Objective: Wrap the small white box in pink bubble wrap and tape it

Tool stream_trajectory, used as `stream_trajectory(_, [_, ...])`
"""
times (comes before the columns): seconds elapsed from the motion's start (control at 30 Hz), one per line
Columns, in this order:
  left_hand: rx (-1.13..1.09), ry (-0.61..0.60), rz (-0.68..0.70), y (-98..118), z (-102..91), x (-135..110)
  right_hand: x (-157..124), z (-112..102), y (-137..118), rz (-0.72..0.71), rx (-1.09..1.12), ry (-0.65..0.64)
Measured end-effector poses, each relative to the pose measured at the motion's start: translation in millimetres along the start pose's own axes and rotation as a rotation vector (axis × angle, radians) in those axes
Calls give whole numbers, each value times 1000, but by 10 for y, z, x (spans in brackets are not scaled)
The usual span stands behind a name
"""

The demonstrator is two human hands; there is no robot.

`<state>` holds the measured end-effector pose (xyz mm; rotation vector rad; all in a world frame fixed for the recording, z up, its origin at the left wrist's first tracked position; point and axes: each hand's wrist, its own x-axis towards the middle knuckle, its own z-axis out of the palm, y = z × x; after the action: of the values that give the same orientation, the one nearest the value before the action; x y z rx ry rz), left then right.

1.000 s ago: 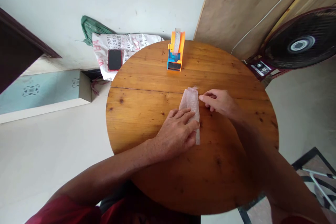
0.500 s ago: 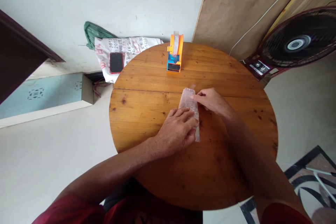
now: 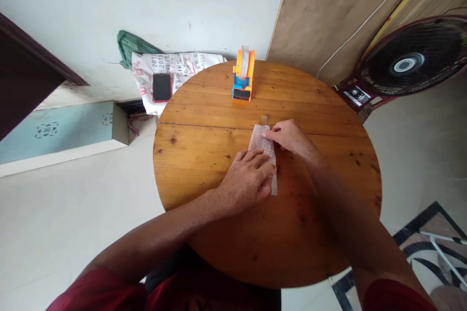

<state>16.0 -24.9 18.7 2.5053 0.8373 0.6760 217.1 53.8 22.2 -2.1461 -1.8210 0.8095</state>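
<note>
Centrally, left hand (image 3: pixel 244 182) flat on wrap (image 3: pixel 260 142), right hand (image 3: pixel 290 137) pinching far edge

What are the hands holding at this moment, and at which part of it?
A bubble-wrap strip lying on the table. The left hand presses flat on its near half; the right hand pinches its far end with the fingers.

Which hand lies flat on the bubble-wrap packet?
The left hand: it lies palm down across the middle of the bubble-wrap packet. The right hand only meets its far end with the fingertips, nearer the tape dispenser.
</note>
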Motion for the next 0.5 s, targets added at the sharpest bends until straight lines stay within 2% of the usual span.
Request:
stream_trajectory(0.17, [-5,-30,-9,2,-9,4,-42,-7,-31,39,118,-16])
stream_trajectory(0.4, [-20,-4,-10,-3,13,-9,-193,-22,-37,8,441,126])
stream_trajectory(0.5, [-20,-4,-11,-5,14,-10,-243,-8,-40,37,553,132])
